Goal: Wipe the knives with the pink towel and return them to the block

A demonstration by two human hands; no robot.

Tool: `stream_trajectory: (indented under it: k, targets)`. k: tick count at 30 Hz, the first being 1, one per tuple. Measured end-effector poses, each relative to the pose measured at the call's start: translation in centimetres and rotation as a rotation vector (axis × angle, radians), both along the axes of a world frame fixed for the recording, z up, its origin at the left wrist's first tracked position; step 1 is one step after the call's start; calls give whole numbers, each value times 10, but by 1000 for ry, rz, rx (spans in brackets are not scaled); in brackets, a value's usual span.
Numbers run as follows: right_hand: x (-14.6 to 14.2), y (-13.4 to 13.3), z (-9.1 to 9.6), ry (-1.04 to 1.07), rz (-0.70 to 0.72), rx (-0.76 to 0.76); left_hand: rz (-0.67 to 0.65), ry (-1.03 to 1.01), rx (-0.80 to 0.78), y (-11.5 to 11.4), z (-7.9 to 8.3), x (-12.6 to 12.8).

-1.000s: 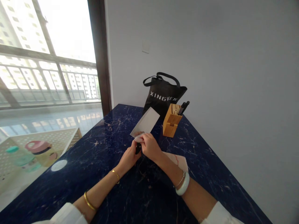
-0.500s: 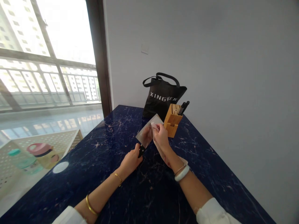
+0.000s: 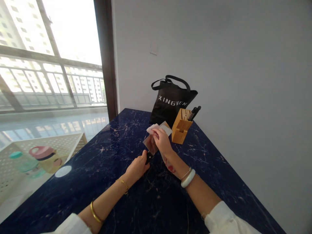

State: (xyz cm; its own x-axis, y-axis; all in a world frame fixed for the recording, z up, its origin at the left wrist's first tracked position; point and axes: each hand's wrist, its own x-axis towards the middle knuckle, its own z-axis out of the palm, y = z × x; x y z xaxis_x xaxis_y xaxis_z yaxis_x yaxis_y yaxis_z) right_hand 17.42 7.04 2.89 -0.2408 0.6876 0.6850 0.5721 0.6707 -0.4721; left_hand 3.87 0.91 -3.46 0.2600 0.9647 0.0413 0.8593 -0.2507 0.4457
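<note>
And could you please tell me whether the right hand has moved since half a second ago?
Yes, the right hand has moved left, away from the wooden knife block.

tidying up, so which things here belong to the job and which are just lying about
In the job:
knife, in left hand
cloth, in right hand

Lying about, it seems:
black bag
knife block, untouched but perhaps related
basket
pink-lidded bottle
teal-capped bottle
white disc
</note>
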Motion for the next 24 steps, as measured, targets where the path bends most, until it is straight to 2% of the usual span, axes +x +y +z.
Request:
stream_trajectory:
  k: [5,11,16,21,24]
  targets:
    - [-13,-12,-4,-156,231,-11,-4,11,12,2,-1,-1]
    - [-2,1,-4,49,20,-45,11,-25,-29,-2,4,0]
    - [-6,-11,-15,-106,180,-76,12,-136,-43,-3,7,0]
    - [-1,-9,-17,1,51,-76,28,-168,-44,-2,7,-1]
    - [0,-13,-21,-104,133,-82,21,-251,-72,0,3,-2]
